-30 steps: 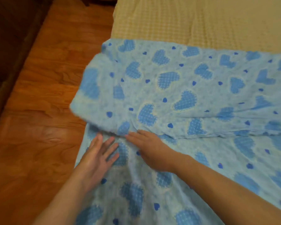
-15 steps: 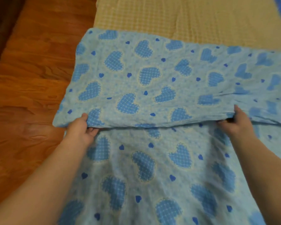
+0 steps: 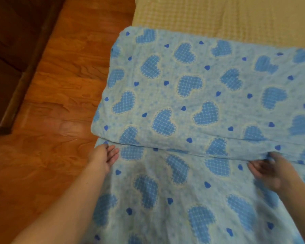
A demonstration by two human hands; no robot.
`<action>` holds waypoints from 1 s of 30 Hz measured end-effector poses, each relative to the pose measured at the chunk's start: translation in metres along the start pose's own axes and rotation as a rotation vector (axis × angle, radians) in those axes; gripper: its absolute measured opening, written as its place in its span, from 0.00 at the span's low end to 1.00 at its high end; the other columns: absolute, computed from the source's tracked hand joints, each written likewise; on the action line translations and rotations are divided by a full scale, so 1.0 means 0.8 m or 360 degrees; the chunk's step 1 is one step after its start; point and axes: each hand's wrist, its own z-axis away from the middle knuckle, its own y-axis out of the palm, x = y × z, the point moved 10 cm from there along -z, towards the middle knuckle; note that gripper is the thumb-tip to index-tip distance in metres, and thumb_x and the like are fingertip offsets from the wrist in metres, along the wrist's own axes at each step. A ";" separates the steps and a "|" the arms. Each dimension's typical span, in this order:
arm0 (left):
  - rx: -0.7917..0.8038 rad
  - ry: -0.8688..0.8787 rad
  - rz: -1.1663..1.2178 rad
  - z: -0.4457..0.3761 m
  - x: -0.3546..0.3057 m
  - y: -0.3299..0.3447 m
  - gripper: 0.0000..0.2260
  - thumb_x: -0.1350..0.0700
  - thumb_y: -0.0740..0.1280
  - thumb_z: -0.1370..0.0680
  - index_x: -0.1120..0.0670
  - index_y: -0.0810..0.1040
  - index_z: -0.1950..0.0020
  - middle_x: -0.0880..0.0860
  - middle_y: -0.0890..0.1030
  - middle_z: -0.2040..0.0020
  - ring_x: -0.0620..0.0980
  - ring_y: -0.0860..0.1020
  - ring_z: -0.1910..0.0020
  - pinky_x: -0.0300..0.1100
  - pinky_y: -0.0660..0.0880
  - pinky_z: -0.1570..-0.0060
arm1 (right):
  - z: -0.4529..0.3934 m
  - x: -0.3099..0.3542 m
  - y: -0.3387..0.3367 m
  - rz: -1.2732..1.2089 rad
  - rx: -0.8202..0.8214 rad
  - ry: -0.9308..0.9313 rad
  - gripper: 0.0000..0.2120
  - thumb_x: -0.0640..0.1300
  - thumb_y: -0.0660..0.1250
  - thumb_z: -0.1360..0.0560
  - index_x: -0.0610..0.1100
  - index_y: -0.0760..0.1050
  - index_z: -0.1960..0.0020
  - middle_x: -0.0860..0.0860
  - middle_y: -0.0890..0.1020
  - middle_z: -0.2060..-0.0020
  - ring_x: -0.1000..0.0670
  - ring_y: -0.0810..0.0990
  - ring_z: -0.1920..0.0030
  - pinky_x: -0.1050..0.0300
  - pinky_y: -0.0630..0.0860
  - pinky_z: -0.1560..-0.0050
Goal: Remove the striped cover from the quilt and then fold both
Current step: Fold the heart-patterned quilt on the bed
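1. Light blue cloth printed with checked hearts and small dark blue hearts fills most of the head view: this is the quilt (image 3: 192, 95), lying on a bed (image 3: 218, 16) whose tan waffle-textured sheet shows beyond it at the top.
2. The far part of the quilt is folded back toward the person, so a doubled panel lies on top of the lower layer; its near edge (image 3: 174, 148) runs across the view from left to right, and the lower layer runs on toward the bottom edge of the view.
3. The left hand (image 3: 104, 155) lies at the left end of that folded edge, at the quilt's left side next to the floor. Its fingers (image 3: 113, 152) are straight and a little apart, palm turned partly up, touching the cloth just under the fold and gripping nothing.
4. The right hand (image 3: 269, 168) is at the folded edge farther right and is blurred. Its fingers seem spread and loosely bent against the cloth below the fold, but I cannot tell whether they pinch it.
5. Orange-brown wooden floor (image 3: 56, 106) lies left of the bed, and dark wooden furniture (image 3: 9, 55) stands at the far left.
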 end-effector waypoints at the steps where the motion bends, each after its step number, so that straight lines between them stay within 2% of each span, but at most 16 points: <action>1: 0.0076 -0.0026 0.0093 0.001 -0.004 0.000 0.13 0.52 0.59 0.16 0.55 0.71 0.33 0.56 0.80 0.40 0.51 0.81 0.44 0.44 0.78 0.47 | 0.007 0.002 0.012 -0.0090 0.0079 0.0020 0.16 0.56 0.66 0.23 0.43 0.73 0.49 0.45 0.81 0.52 0.47 0.80 0.51 0.48 0.77 0.43; 2: 0.0163 -0.0044 0.0193 0.003 -0.014 0.005 0.15 0.48 0.60 0.16 0.55 0.71 0.33 0.56 0.79 0.37 0.53 0.78 0.38 0.45 0.76 0.43 | 0.015 0.009 0.030 -0.0187 0.0179 0.0008 0.24 0.59 0.74 0.33 0.44 0.75 0.46 0.45 0.83 0.50 0.47 0.81 0.49 0.47 0.75 0.41; 4: 0.0292 -0.0010 0.0372 0.004 -0.043 0.027 0.19 0.46 0.63 0.18 0.53 0.72 0.30 0.55 0.79 0.36 0.52 0.78 0.38 0.46 0.76 0.43 | 0.016 0.015 0.053 -0.0152 0.0242 -0.0012 0.45 0.54 0.85 0.59 0.46 0.76 0.44 0.46 0.86 0.53 0.46 0.85 0.52 0.47 0.80 0.48; 5: 0.0315 0.0031 0.0422 0.005 -0.062 0.036 0.18 0.47 0.65 0.19 0.52 0.74 0.31 0.54 0.80 0.39 0.52 0.80 0.41 0.47 0.78 0.46 | 0.016 0.015 0.062 -0.0098 0.0254 -0.0034 0.46 0.50 0.87 0.61 0.46 0.77 0.45 0.47 0.87 0.57 0.47 0.86 0.56 0.46 0.83 0.55; 6: 0.0316 0.0103 0.0492 0.007 -0.081 0.044 0.17 0.50 0.68 0.20 0.51 0.75 0.32 0.53 0.82 0.42 0.52 0.81 0.44 0.48 0.79 0.49 | 0.018 0.014 0.072 -0.0049 0.0269 -0.0048 0.36 0.48 0.86 0.51 0.46 0.77 0.47 0.49 0.87 0.61 0.48 0.86 0.60 0.45 0.83 0.64; 8: 0.0214 0.0435 0.0618 0.018 -0.124 0.043 0.15 0.57 0.71 0.24 0.49 0.77 0.38 0.53 0.84 0.46 0.53 0.83 0.46 0.52 0.82 0.52 | 0.009 0.010 0.068 -0.0074 0.0068 -0.0083 0.06 0.46 0.70 0.24 0.47 0.77 0.48 0.51 0.86 0.61 0.50 0.85 0.66 0.47 0.80 0.75; 10: -0.0119 0.0791 0.0430 0.024 -0.135 0.001 0.11 0.59 0.71 0.26 0.48 0.75 0.47 0.52 0.84 0.49 0.52 0.84 0.50 0.51 0.82 0.52 | -0.008 -0.001 0.048 -0.0042 -0.0097 -0.0103 0.07 0.42 0.63 0.21 0.46 0.78 0.46 0.49 0.84 0.54 0.49 0.85 0.68 0.49 0.79 0.77; 11: -0.0220 0.0792 0.0288 0.022 -0.120 -0.018 0.08 0.58 0.70 0.25 0.48 0.74 0.49 0.50 0.84 0.49 0.49 0.84 0.54 0.48 0.83 0.54 | -0.010 -0.010 0.040 0.0044 -0.0134 -0.0112 0.06 0.41 0.63 0.20 0.44 0.77 0.46 0.47 0.83 0.55 0.47 0.84 0.67 0.49 0.79 0.78; 13: -0.0233 0.0429 -0.0014 0.001 -0.062 -0.055 0.02 0.58 0.64 0.20 0.52 0.74 0.52 0.51 0.84 0.58 0.45 0.82 0.69 0.38 0.80 0.71 | -0.004 -0.040 0.031 0.0462 -0.0061 -0.0043 0.06 0.40 0.60 0.18 0.40 0.73 0.51 0.44 0.81 0.64 0.47 0.82 0.68 0.55 0.77 0.80; 14: -0.0280 0.0244 -0.0194 -0.010 -0.031 -0.082 0.06 0.60 0.60 0.19 0.54 0.73 0.54 0.54 0.83 0.63 0.47 0.81 0.71 0.36 0.78 0.75 | 0.001 -0.056 0.029 0.0707 -0.0005 -0.0011 0.07 0.38 0.60 0.18 0.39 0.73 0.53 0.43 0.81 0.70 0.49 0.81 0.72 0.58 0.77 0.79; 16: -0.0400 0.0374 -0.0836 -0.010 -0.021 -0.117 0.07 0.61 0.59 0.19 0.58 0.77 0.50 0.59 0.82 0.55 0.59 0.82 0.56 0.47 0.82 0.58 | 0.019 -0.056 0.027 0.1133 -0.0002 -0.0197 0.05 0.35 0.62 0.20 0.38 0.74 0.54 0.43 0.79 0.72 0.49 0.80 0.75 0.62 0.76 0.76; 18: -0.0352 0.0735 -0.1292 0.024 -0.009 -0.116 0.13 0.59 0.64 0.21 0.58 0.76 0.37 0.60 0.79 0.41 0.61 0.77 0.41 0.53 0.74 0.39 | 0.048 -0.051 0.028 0.1459 -0.0014 -0.0550 0.04 0.36 0.68 0.23 0.41 0.75 0.50 0.43 0.79 0.66 0.47 0.79 0.69 0.62 0.76 0.71; 20: -0.0029 0.0924 -0.1606 0.074 0.034 -0.094 0.19 0.56 0.67 0.22 0.54 0.74 0.31 0.57 0.74 0.32 0.59 0.72 0.33 0.54 0.68 0.31 | 0.077 -0.079 0.019 0.1740 0.0101 -0.0644 0.07 0.39 0.70 0.25 0.45 0.76 0.49 0.44 0.81 0.60 0.45 0.79 0.63 0.56 0.78 0.61; 23: 0.0084 0.0776 -0.1973 0.129 0.104 -0.108 0.21 0.53 0.67 0.22 0.49 0.72 0.28 0.56 0.64 0.25 0.59 0.63 0.27 0.53 0.62 0.26 | 0.111 -0.130 -0.067 0.1902 -0.0016 -0.0597 0.01 0.42 0.68 0.26 0.47 0.76 0.56 0.45 0.83 0.61 0.45 0.79 0.62 0.54 0.75 0.58; 27: -0.0144 0.0586 -0.1745 0.159 0.155 -0.185 0.25 0.51 0.69 0.24 0.55 0.71 0.28 0.62 0.70 0.29 0.63 0.67 0.30 0.57 0.64 0.29 | 0.163 -0.186 -0.212 0.1443 -0.0330 -0.0338 0.08 0.42 0.61 0.24 0.44 0.71 0.62 0.46 0.77 0.67 0.45 0.75 0.67 0.50 0.72 0.61; 30: -0.0128 0.0043 -0.0904 0.190 0.211 -0.219 0.22 0.44 0.68 0.25 0.52 0.73 0.35 0.57 0.78 0.41 0.58 0.77 0.44 0.53 0.73 0.39 | 0.180 -0.250 -0.296 0.1072 -0.0375 0.0109 0.04 0.37 0.60 0.21 0.39 0.72 0.47 0.44 0.75 0.63 0.46 0.75 0.66 0.55 0.71 0.66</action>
